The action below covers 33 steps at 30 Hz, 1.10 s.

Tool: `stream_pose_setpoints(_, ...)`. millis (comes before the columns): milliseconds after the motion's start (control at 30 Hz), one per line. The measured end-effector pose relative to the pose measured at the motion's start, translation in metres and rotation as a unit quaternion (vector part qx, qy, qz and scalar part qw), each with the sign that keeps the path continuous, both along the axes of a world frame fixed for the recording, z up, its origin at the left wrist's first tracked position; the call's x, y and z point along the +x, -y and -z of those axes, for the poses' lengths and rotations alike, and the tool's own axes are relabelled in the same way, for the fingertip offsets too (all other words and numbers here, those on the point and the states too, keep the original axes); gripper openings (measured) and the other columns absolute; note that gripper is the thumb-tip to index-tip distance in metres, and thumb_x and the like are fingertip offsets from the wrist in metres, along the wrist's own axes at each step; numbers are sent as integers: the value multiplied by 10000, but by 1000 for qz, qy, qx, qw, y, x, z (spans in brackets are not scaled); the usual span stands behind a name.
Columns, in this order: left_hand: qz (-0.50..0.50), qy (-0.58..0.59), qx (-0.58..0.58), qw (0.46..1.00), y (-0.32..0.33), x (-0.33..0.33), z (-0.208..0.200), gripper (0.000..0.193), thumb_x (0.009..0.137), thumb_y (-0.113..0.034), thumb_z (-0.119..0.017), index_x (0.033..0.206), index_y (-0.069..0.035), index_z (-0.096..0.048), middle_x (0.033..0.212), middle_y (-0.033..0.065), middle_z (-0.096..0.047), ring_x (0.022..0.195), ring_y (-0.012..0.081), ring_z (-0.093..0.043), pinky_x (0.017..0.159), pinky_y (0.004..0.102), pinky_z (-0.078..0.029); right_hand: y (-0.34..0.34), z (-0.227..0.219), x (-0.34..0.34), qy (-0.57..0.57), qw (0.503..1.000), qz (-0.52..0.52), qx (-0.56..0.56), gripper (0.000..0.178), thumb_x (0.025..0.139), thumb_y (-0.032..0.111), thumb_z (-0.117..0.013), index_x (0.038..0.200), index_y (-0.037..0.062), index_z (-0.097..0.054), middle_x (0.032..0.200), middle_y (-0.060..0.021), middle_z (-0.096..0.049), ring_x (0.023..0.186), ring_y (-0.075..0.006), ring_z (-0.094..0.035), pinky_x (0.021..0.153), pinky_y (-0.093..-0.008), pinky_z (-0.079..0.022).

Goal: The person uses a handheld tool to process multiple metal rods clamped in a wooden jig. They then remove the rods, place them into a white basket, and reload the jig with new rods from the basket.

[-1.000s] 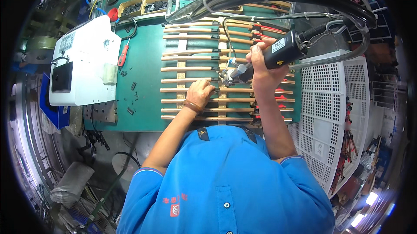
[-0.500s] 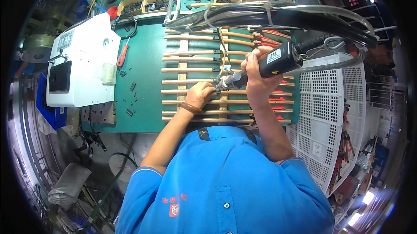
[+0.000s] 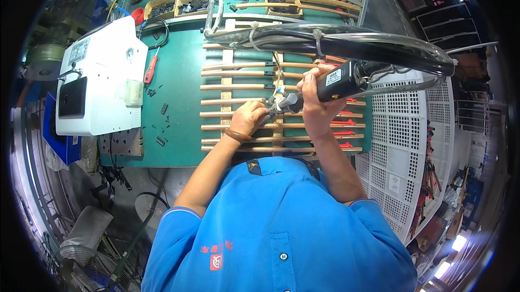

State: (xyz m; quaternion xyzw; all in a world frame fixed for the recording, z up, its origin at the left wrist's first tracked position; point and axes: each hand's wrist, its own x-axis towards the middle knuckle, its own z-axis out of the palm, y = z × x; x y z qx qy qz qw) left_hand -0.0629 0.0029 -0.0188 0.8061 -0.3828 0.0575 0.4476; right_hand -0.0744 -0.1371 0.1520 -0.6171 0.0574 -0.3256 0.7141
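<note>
My right hand [image 3: 318, 99] is wrapped round a black hand-held power screwdriver [image 3: 341, 79], a thick hose bundle [image 3: 352, 45] running from its rear end. The tool's metal nose [image 3: 284, 102] slants down to the left, right beside the fingertips of my left hand [image 3: 249, 118]. Those fingers are pinched together over a copper-coloured rod near its dark fitting; what they grip is covered. Several such rods [image 3: 222, 127] lie side by side across two wooden strips [image 3: 226, 94]. Small black fittings [image 3: 269, 65] sit partway along them, and red pieces [image 3: 346, 134] show at their right ends.
A white machine [image 3: 103, 80] stands on the green bench [image 3: 179, 70] at left, with a red-handled screwdriver [image 3: 150, 69] beside it. Open boxes of black parts [image 3: 192, 6] sit at the back. White perforated crates [image 3: 395, 146] stand at right.
The power screwdriver and my right hand have shifted slightly left and down, and the hose bundle hangs lower across the rods. My left hand keeps its place.
</note>
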Motion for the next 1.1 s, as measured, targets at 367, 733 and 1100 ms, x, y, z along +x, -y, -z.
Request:
stream_pose_setpoints(367,-4,15,16,1000,-1,0,-3,166,697,-96,-728,819,-58,-623,846,91,-579,814,275,-588,693,366,-506,-14,5,-5,-7,998,-14,-53,220,778,-121,-617,951,1,-557,816,-24,-579,725,-56,-548,660,-203,-474)
stream_pose_setpoints(733,-12,9,22,1000,-3,-3,8,181,689,-102,-733,821,-40,-626,952,96,-622,889,277,-610,749,362,-518,-4,34,-15,42,948,38,-315,376,759,-102,-617,1093,3,-478,911,-77,-609,796,-128,-612,689,-258,-525)
stream_pose_setpoints(1100,-44,34,-27,998,-14,-5,-11,345,727,-187,-729,1035,-76,-619,1018,95,-617,910,288,-592,813,378,-485,12,-88,14,19,999,15,-21,268,822,-64,-597,1067,9,-517,826,-72,-591,660,-134,-605,573,-245,-503)
